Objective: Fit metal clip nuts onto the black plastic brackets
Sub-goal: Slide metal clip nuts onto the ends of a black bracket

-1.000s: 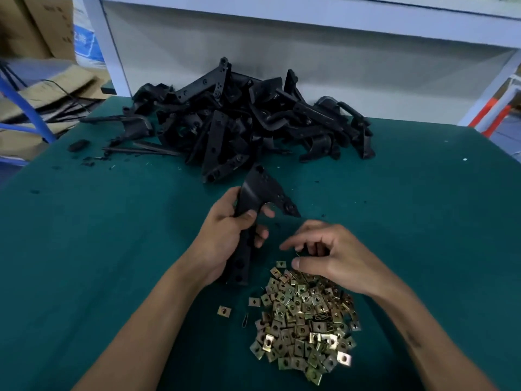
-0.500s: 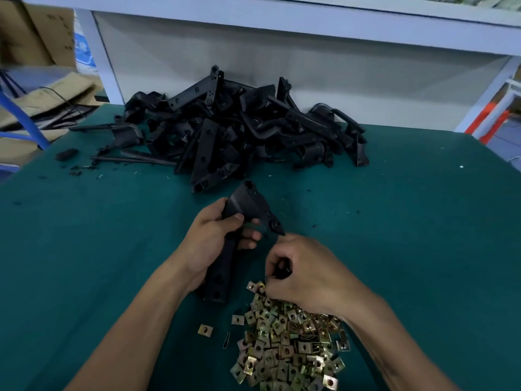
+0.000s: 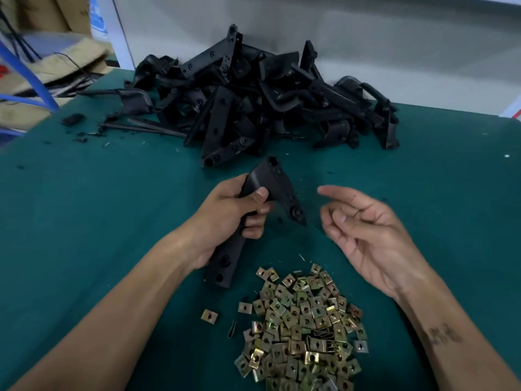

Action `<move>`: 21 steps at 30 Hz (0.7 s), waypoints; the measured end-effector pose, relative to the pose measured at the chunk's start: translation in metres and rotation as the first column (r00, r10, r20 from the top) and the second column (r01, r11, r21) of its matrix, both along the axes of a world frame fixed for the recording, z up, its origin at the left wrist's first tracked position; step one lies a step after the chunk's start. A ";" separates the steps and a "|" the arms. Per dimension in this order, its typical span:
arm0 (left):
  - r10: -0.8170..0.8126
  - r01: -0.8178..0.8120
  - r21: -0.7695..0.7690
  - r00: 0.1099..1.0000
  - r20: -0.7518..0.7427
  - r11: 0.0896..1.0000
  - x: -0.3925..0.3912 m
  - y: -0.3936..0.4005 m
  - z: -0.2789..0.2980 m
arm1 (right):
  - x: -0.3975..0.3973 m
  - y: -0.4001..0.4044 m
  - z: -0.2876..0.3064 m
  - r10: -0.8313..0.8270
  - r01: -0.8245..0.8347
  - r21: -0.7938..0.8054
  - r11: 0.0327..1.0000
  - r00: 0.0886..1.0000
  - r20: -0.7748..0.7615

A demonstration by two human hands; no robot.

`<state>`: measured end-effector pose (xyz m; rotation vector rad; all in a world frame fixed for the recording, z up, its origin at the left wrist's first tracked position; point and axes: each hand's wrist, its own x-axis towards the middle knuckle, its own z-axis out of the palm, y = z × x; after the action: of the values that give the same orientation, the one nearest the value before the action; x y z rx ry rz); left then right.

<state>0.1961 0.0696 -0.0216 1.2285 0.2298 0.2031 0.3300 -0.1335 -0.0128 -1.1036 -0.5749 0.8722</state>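
My left hand (image 3: 228,218) grips a black plastic bracket (image 3: 270,187) round its middle, with the long end pointing down toward me and the flat holed plate angled to the right. My right hand (image 3: 363,235) hovers just right of the bracket's tip, palm turned up, fingers loosely bent and holding nothing. A heap of brass-coloured metal clip nuts (image 3: 304,328) lies on the green table below both hands. One loose clip nut (image 3: 209,316) sits apart to the left of the heap.
A big pile of black brackets (image 3: 262,100) lies at the back of the green table (image 3: 84,207) against a white wall. Small black scraps (image 3: 73,119) lie at the far left. Cardboard and a blue frame (image 3: 28,77) stand beyond the left edge.
My right hand was down at the top of the clip nut heap by the bracket's tip; it has lifted, moved right and opened. The left hand keeps its grip on the bracket.
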 end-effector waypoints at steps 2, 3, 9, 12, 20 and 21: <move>-0.018 0.018 -0.008 1.000 0.001 1.000 -0.001 0.000 0.000 | -0.001 0.003 -0.001 -0.094 0.095 0.018 0.995 0.995 -0.031; -0.037 0.037 -0.012 0.999 0.000 0.999 -0.002 0.000 0.001 | -0.003 0.006 -0.001 -0.133 0.134 0.019 0.991 0.990 -0.034; -0.149 0.147 -0.068 0.989 -0.016 0.987 0.000 -0.004 0.002 | -0.008 0.015 0.000 -0.398 0.402 0.074 0.913 0.915 -0.058; -0.156 0.155 -0.073 0.988 -0.008 0.985 0.000 -0.004 0.002 | -0.010 0.016 -0.001 -0.460 0.459 0.109 0.882 0.888 -0.015; -0.239 0.238 -0.042 0.971 -0.006 0.970 -0.003 -0.001 0.003 | -0.019 0.013 0.000 -0.224 0.221 0.075 0.972 0.974 0.036; -0.260 0.260 -0.042 0.966 0.004 0.965 -0.004 -0.001 0.004 | -0.019 0.013 0.000 -0.206 0.203 0.066 0.977 0.978 0.043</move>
<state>0.1925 0.0683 -0.0178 1.2035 0.0720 -0.0305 0.3106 -0.1200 -0.0130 -1.1096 -0.5152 0.6459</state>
